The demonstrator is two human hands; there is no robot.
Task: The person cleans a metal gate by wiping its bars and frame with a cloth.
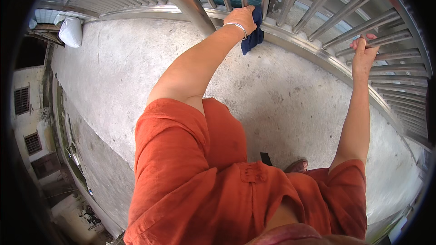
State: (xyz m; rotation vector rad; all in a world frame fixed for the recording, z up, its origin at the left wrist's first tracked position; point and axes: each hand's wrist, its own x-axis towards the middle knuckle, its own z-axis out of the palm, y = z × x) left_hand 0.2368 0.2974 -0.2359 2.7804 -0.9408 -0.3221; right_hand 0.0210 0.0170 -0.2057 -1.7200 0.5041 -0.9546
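Observation:
My left hand, with a silver bangle at its wrist, grips a dark blue cloth at the foot of a metal railing. The cloth lies against the bottom rail and hangs down over its near side; the fingertips are hidden behind the hand and cloth. Over on the right, my right hand is closed around one of the upright metal bars, with its fingers wrapped to the far side.
A thick metal post slants beside my left forearm. A white sack lies at the upper left on the concrete floor. Glass panes stand behind the bars. Beyond the floor's left edge, a building with barred windows shows lower down.

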